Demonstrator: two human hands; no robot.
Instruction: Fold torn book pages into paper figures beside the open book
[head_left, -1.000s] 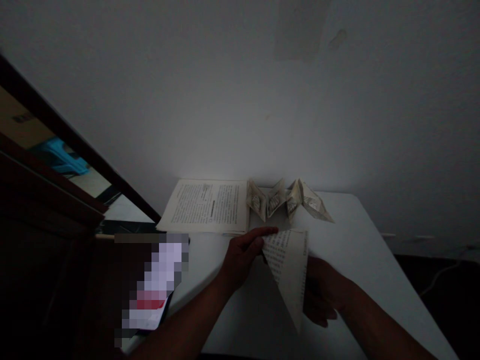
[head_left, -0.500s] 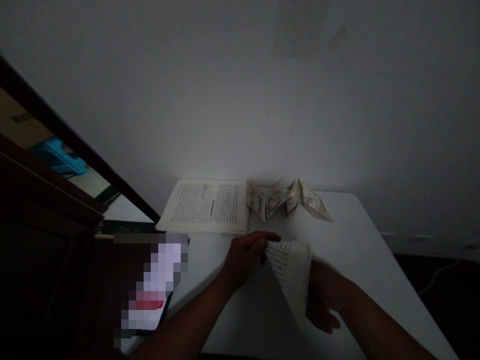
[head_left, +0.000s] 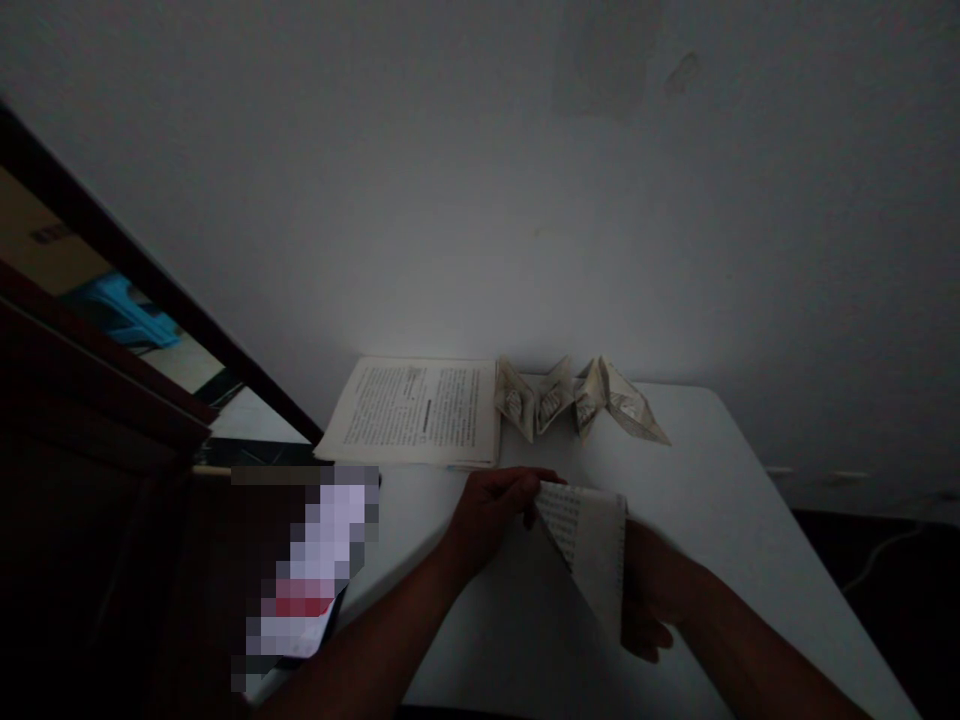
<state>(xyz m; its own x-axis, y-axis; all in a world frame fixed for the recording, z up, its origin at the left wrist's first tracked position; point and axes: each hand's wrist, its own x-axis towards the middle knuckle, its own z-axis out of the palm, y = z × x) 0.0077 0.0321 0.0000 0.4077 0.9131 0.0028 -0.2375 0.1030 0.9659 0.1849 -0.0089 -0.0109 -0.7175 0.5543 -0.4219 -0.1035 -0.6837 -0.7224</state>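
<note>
A printed sheet of paper [head_left: 592,550], folded to a tapering triangular shape, hangs upright between my hands above the table. My left hand [head_left: 495,510] pinches its upper left corner between thumb and fingers. Along the right edge of the sheet is my right hand [head_left: 652,590], partly hidden behind it; its lower fingers curl out below, and the sheet seems held there. Just beyond, several folded paper boats [head_left: 553,398] stand in a row, the rightmost leaning outward.
A stack of printed pages [head_left: 420,410] lies left of the boats, against the wall [head_left: 480,200]. At the left edge of the white table [head_left: 712,480] rests a phone [head_left: 315,570] with a blurred screen. A dark-framed mirror [head_left: 150,270] leans at the left, showing a blue stool.
The folded sheet has turned slightly, so more of its printed face shows and its lower tip sits higher. Both hands keep nearly the same places; the view has shifted a little.
</note>
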